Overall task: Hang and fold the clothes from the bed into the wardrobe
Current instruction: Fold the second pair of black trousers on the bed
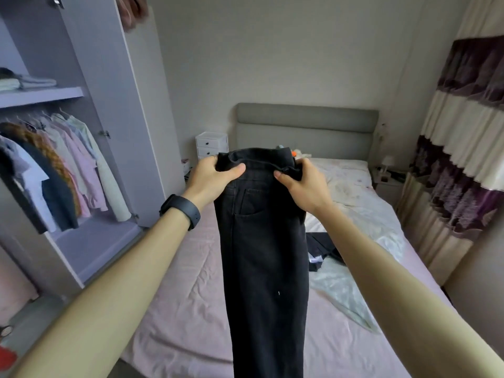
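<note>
Both hands (212, 177) (301, 184) grip black jeans (264, 255); hems cut off below.

Plain pale walls (272, 50) under soft daylight. Far left, small white drawer unit (211, 147); far centre, grey padded headboard (305, 124). Right, cream-and-purple curtains (463, 132), small lamp (387, 162) beside them.

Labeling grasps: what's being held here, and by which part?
Black jeans, held up by the waistband: left hand grips one end, right hand the other.
</note>
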Action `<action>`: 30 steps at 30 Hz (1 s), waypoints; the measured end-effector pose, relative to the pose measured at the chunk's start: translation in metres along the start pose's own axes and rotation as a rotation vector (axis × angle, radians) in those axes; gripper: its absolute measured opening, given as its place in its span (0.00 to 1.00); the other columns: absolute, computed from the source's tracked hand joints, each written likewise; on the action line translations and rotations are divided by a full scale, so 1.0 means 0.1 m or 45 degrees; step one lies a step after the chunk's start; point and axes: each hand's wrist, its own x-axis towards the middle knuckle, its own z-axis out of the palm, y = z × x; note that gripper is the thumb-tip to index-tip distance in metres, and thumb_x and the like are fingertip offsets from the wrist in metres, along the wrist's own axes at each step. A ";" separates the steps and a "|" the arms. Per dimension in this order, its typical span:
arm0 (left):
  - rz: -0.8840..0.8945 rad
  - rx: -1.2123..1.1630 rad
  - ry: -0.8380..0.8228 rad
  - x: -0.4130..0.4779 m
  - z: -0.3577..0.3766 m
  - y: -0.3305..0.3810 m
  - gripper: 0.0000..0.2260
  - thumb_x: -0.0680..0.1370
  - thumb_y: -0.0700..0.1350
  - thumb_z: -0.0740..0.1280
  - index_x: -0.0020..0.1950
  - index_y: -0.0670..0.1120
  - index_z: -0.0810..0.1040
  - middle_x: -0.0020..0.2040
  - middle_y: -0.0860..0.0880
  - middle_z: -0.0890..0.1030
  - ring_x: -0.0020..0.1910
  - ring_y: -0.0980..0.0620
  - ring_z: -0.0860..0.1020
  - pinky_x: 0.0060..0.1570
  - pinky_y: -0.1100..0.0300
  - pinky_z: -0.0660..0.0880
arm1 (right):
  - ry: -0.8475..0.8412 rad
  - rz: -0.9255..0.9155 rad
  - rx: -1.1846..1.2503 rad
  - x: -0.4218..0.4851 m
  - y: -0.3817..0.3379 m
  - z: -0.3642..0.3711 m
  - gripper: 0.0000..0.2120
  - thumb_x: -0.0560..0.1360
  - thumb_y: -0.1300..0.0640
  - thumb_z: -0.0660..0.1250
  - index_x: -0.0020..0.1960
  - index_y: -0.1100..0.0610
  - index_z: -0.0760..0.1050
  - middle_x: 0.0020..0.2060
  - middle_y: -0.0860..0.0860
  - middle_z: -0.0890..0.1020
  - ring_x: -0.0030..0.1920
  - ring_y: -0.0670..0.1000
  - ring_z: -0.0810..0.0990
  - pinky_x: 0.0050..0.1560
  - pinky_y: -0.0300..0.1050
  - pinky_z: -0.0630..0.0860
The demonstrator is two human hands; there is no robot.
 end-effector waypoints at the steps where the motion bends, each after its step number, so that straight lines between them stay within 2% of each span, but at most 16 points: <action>1: -0.013 0.002 0.006 0.27 0.03 -0.20 0.12 0.75 0.53 0.74 0.55 0.50 0.83 0.51 0.55 0.85 0.53 0.54 0.82 0.56 0.57 0.78 | -0.026 0.009 -0.005 0.23 0.14 0.18 0.16 0.74 0.41 0.72 0.54 0.47 0.70 0.42 0.35 0.76 0.42 0.36 0.73 0.37 0.29 0.66; 3: -0.069 -0.010 -0.013 0.79 0.14 -0.75 0.12 0.75 0.51 0.75 0.55 0.48 0.83 0.50 0.54 0.85 0.50 0.57 0.83 0.47 0.67 0.77 | -0.082 0.057 -0.019 0.66 0.56 0.64 0.17 0.75 0.41 0.72 0.54 0.49 0.70 0.43 0.35 0.76 0.42 0.35 0.74 0.35 0.27 0.68; 4: -0.113 -0.031 -0.036 1.05 0.21 -1.09 0.12 0.74 0.50 0.75 0.55 0.48 0.83 0.49 0.55 0.85 0.49 0.58 0.83 0.45 0.69 0.77 | -0.103 0.095 -0.017 0.84 0.82 0.89 0.17 0.74 0.41 0.72 0.53 0.50 0.70 0.43 0.36 0.76 0.42 0.34 0.74 0.35 0.26 0.69; 6: -0.209 -0.027 -0.082 1.34 0.36 -1.76 0.09 0.73 0.49 0.77 0.51 0.51 0.83 0.47 0.56 0.86 0.50 0.57 0.83 0.49 0.63 0.78 | -0.138 0.179 -0.022 0.99 1.35 1.31 0.17 0.74 0.41 0.73 0.52 0.49 0.70 0.43 0.36 0.77 0.42 0.33 0.76 0.37 0.25 0.70; 8: -0.331 0.027 -0.190 1.62 0.50 -2.51 0.08 0.71 0.50 0.77 0.49 0.56 0.83 0.46 0.59 0.85 0.49 0.58 0.83 0.51 0.61 0.78 | -0.288 0.310 -0.070 1.16 1.93 1.79 0.16 0.74 0.42 0.73 0.52 0.48 0.71 0.44 0.38 0.80 0.44 0.37 0.78 0.37 0.29 0.71; 12: -0.529 0.155 -0.476 1.73 0.72 -3.58 0.12 0.70 0.51 0.78 0.50 0.63 0.83 0.46 0.65 0.84 0.48 0.67 0.80 0.48 0.70 0.73 | -0.521 0.536 -0.161 1.04 2.82 2.42 0.14 0.73 0.44 0.75 0.53 0.47 0.76 0.49 0.43 0.80 0.50 0.44 0.79 0.47 0.31 0.72; 14: -0.580 0.196 -0.548 1.93 0.83 -3.93 0.12 0.71 0.52 0.78 0.53 0.62 0.83 0.47 0.64 0.84 0.48 0.67 0.80 0.48 0.71 0.75 | -0.537 0.612 -0.200 1.10 3.11 2.67 0.12 0.73 0.44 0.75 0.52 0.44 0.76 0.49 0.43 0.79 0.50 0.43 0.79 0.50 0.38 0.75; 15: -0.586 0.215 -0.565 2.11 0.89 -4.12 0.12 0.71 0.53 0.77 0.54 0.61 0.83 0.47 0.63 0.84 0.49 0.66 0.80 0.50 0.70 0.76 | -0.528 0.648 -0.188 1.20 3.26 2.81 0.11 0.73 0.45 0.75 0.50 0.43 0.75 0.48 0.42 0.80 0.48 0.40 0.79 0.47 0.35 0.75; 17: -0.600 0.226 -0.530 2.47 1.01 -4.38 0.13 0.72 0.53 0.76 0.56 0.58 0.83 0.48 0.61 0.84 0.50 0.63 0.81 0.52 0.65 0.77 | -0.469 0.683 -0.144 1.46 3.43 3.03 0.10 0.73 0.45 0.75 0.49 0.41 0.74 0.46 0.40 0.81 0.45 0.36 0.78 0.41 0.30 0.73; 18: -0.618 0.218 -0.481 2.64 1.04 -4.46 0.14 0.72 0.54 0.76 0.57 0.57 0.83 0.49 0.60 0.84 0.50 0.60 0.81 0.52 0.62 0.79 | -0.429 0.688 -0.139 1.60 3.49 3.11 0.10 0.74 0.45 0.74 0.50 0.42 0.74 0.47 0.41 0.81 0.45 0.37 0.79 0.40 0.30 0.72; 21: -0.669 0.170 -0.345 3.37 1.23 -4.81 0.12 0.72 0.53 0.76 0.54 0.56 0.82 0.48 0.57 0.84 0.49 0.55 0.82 0.47 0.52 0.82 | -0.303 0.689 -0.160 2.16 3.79 3.44 0.12 0.74 0.42 0.72 0.52 0.44 0.74 0.50 0.44 0.80 0.48 0.45 0.79 0.45 0.40 0.74; 23: -0.666 0.151 -0.285 3.84 1.37 -5.06 0.10 0.72 0.53 0.76 0.50 0.55 0.80 0.47 0.55 0.84 0.46 0.53 0.83 0.41 0.50 0.83 | -0.248 0.744 -0.169 2.56 4.03 3.67 0.14 0.73 0.40 0.72 0.53 0.44 0.74 0.51 0.47 0.80 0.48 0.50 0.81 0.48 0.47 0.78; 26: -0.675 0.134 -0.220 4.28 1.69 -5.63 0.11 0.71 0.52 0.77 0.49 0.54 0.78 0.47 0.52 0.83 0.42 0.52 0.82 0.33 0.51 0.83 | -0.214 0.825 -0.208 2.95 4.54 4.03 0.17 0.71 0.39 0.74 0.54 0.45 0.77 0.49 0.48 0.82 0.47 0.51 0.81 0.48 0.47 0.78; 28: -0.716 0.176 -0.225 4.35 1.86 -6.01 0.16 0.71 0.53 0.77 0.55 0.52 0.77 0.52 0.50 0.81 0.46 0.50 0.82 0.40 0.50 0.84 | -0.226 0.864 -0.194 2.98 4.84 4.20 0.20 0.70 0.39 0.76 0.57 0.46 0.78 0.51 0.49 0.82 0.49 0.52 0.82 0.50 0.48 0.79; 30: -0.760 0.221 -0.260 4.32 2.04 -6.43 0.26 0.73 0.55 0.75 0.67 0.50 0.72 0.64 0.47 0.78 0.58 0.45 0.79 0.56 0.54 0.79 | -0.249 0.903 -0.150 2.91 5.15 4.37 0.28 0.69 0.41 0.77 0.66 0.46 0.74 0.61 0.52 0.78 0.57 0.55 0.80 0.58 0.51 0.79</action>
